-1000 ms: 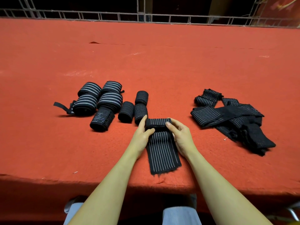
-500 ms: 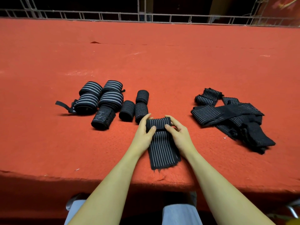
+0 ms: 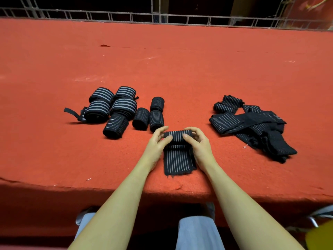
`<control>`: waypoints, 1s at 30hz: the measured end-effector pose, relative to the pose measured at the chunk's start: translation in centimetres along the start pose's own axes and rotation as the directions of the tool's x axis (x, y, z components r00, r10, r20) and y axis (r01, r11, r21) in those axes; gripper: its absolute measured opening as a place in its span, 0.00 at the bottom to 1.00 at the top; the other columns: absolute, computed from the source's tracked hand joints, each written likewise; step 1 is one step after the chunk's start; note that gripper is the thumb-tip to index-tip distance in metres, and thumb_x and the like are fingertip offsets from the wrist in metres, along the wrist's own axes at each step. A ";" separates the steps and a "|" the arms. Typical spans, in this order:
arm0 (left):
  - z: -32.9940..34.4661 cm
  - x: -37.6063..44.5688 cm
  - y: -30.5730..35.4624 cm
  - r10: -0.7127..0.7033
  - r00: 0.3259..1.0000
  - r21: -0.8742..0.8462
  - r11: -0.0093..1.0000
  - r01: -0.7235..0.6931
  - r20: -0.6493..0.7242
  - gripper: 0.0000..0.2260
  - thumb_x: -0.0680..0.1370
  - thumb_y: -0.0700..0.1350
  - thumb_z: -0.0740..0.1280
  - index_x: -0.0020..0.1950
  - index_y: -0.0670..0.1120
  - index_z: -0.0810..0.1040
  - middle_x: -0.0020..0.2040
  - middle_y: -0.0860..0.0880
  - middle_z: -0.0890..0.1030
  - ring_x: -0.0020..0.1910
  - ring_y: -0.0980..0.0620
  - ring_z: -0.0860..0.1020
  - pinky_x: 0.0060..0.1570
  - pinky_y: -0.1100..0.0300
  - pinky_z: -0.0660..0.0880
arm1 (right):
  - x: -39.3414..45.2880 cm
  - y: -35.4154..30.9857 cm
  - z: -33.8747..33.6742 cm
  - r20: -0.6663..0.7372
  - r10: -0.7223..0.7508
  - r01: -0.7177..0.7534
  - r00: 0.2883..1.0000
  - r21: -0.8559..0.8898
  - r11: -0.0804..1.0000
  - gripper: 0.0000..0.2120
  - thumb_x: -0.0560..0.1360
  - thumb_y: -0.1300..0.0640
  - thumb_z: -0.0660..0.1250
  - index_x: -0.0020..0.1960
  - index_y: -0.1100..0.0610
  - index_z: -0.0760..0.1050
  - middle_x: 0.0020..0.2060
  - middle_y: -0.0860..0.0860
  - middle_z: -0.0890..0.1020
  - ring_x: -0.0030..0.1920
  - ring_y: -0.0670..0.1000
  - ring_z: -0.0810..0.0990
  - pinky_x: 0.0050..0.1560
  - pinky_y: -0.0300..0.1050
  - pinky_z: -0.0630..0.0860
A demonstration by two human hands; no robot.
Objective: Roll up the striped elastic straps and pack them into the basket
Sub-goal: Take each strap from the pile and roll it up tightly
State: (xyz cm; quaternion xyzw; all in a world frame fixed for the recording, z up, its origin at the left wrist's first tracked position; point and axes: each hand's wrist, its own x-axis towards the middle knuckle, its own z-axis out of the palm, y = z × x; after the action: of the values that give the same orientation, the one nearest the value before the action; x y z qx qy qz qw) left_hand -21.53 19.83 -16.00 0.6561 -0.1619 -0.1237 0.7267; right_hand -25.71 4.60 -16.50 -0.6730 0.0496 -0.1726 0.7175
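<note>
Rolling is about half done, as I judge it from the head view. I take the strap [image 3: 177, 152] between my hands as the landmark: its far end is wound into a tight roll, and a flat striped tail runs from there toward me and ends close to the near edge of the red table [image 3: 180, 69].

My left hand [image 3: 158, 141] curls round the left end of that roll, thumb on top and fingers behind. My right hand [image 3: 196, 141] does the same at the right end, so both hold the roll closely, a narrow grip with no slack. Both forearms come in from the near edge and converge on it, wrists low over the felt.

Left of the strap and a little beyond it sits the finished group [image 3: 117, 109]. I count about seven rolls, some with broad stripes and some with fine ones, packed close together, one of them trailing a loose black tab.

Right of the strap, well apart from it, lies the loose pile [image 3: 252, 123] of unrolled straps, crossed over one another. I cannot count them.

No basket is in view, so I judge packing has not begun. Left to do: finish this tail, roll the pile, pack everything.
</note>
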 end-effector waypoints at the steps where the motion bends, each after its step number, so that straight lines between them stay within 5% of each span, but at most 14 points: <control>1: 0.1 0.0 0.0 -0.001 1.000 0.056 0.998 0.001 -0.002 0.10 0.76 0.47 0.68 0.57 0.52 0.76 0.51 0.51 0.79 0.51 0.55 0.77 0.53 0.61 0.74 | -0.2 -0.1 -0.1 0.007 0.004 -0.004 1.000 0.020 1.000 0.09 0.69 0.54 0.71 0.49 0.47 0.79 0.46 0.50 0.81 0.49 0.50 0.78 0.53 0.47 0.74; 5: 0.1 -0.7 0.0 -0.012 0.999 0.011 1.000 0.013 -0.044 0.04 0.77 0.42 0.68 0.50 0.49 0.78 0.42 0.52 0.79 0.34 0.56 0.75 0.28 0.67 0.69 | -0.8 -0.4 -0.2 0.049 0.028 -0.031 0.998 0.054 0.998 0.10 0.71 0.54 0.71 0.52 0.49 0.79 0.47 0.52 0.80 0.48 0.49 0.79 0.49 0.45 0.76; 8: -0.6 -1.2 -0.2 0.026 0.996 -0.130 0.991 -0.038 -0.086 0.13 0.71 0.33 0.71 0.49 0.50 0.82 0.46 0.49 0.82 0.42 0.52 0.78 0.38 0.65 0.74 | -1.2 -0.3 0.2 0.049 0.026 -0.025 0.998 -0.031 0.999 0.10 0.72 0.50 0.70 0.53 0.49 0.78 0.47 0.48 0.81 0.44 0.44 0.77 0.43 0.38 0.72; 11: -0.8 -1.3 -0.3 0.029 0.996 -0.139 0.989 -0.040 -0.084 0.19 0.69 0.28 0.70 0.50 0.49 0.83 0.53 0.44 0.81 0.49 0.49 0.78 0.46 0.63 0.75 | -1.1 -0.1 0.1 0.056 0.055 -0.055 0.997 -0.009 0.998 0.13 0.71 0.50 0.70 0.55 0.49 0.78 0.50 0.49 0.82 0.50 0.46 0.79 0.50 0.43 0.76; 14: -0.5 -1.4 -0.1 0.012 1.000 -0.097 0.995 -0.014 -0.024 0.25 0.73 0.28 0.67 0.66 0.47 0.74 0.59 0.46 0.79 0.56 0.53 0.78 0.57 0.62 0.74 | -0.9 0.1 0.0 0.031 0.068 -0.068 0.997 0.004 0.998 0.12 0.76 0.56 0.69 0.59 0.52 0.76 0.53 0.48 0.82 0.55 0.48 0.79 0.58 0.45 0.75; 18: -0.1 -0.8 -0.8 0.008 0.999 0.283 0.959 -0.021 0.045 0.26 0.81 0.45 0.61 0.77 0.47 0.57 0.72 0.49 0.67 0.71 0.53 0.65 0.72 0.54 0.60 | -0.9 0.3 0.2 0.023 0.081 -0.081 0.996 -0.006 0.997 0.10 0.79 0.59 0.64 0.59 0.51 0.74 0.52 0.46 0.81 0.52 0.42 0.79 0.57 0.42 0.74; 21: 0.6 -1.1 -0.5 -0.023 0.999 0.428 0.904 0.003 0.042 0.29 0.82 0.50 0.55 0.78 0.49 0.43 0.77 0.50 0.54 0.75 0.56 0.53 0.72 0.62 0.51 | -0.9 0.4 0.2 0.018 0.072 -0.071 0.997 -0.059 0.996 0.11 0.80 0.56 0.63 0.61 0.51 0.75 0.56 0.45 0.81 0.56 0.41 0.78 0.65 0.48 0.71; 24: 0.8 -1.1 -0.4 0.017 0.999 0.424 0.905 -0.035 0.047 0.27 0.83 0.48 0.53 0.78 0.49 0.42 0.76 0.51 0.55 0.71 0.62 0.54 0.65 0.70 0.50 | -1.1 0.2 0.4 0.042 0.063 -0.057 0.997 -0.121 0.991 0.24 0.77 0.47 0.64 0.71 0.53 0.70 0.67 0.50 0.75 0.67 0.47 0.72 0.70 0.55 0.68; 26: 0.6 -1.1 -0.4 0.067 0.997 0.404 0.912 -0.074 0.031 0.26 0.83 0.46 0.54 0.78 0.50 0.45 0.76 0.52 0.55 0.71 0.63 0.54 0.65 0.70 0.50 | -1.3 0.1 0.4 0.074 0.040 -0.027 0.996 -0.166 0.986 0.25 0.76 0.45 0.64 0.71 0.52 0.69 0.66 0.50 0.76 0.66 0.48 0.74 0.66 0.51 0.72; 30: 0.0 -1.3 -0.2 0.192 0.981 0.364 0.912 -0.190 0.030 0.24 0.74 0.37 0.59 0.64 0.60 0.63 0.68 0.48 0.65 0.65 0.64 0.64 0.65 0.68 0.57 | -1.2 0.0 0.2 0.146 -0.006 0.028 0.989 -0.152 0.988 0.21 0.77 0.68 0.63 0.66 0.50 0.71 0.52 0.49 0.78 0.42 0.41 0.76 0.40 0.35 0.73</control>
State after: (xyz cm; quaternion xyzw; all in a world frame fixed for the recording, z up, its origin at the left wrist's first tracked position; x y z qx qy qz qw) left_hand -22.74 20.32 -16.33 0.7611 -0.2430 -0.0180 0.6011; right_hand -26.81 5.15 -16.73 -0.7374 0.0046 -0.1249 0.6638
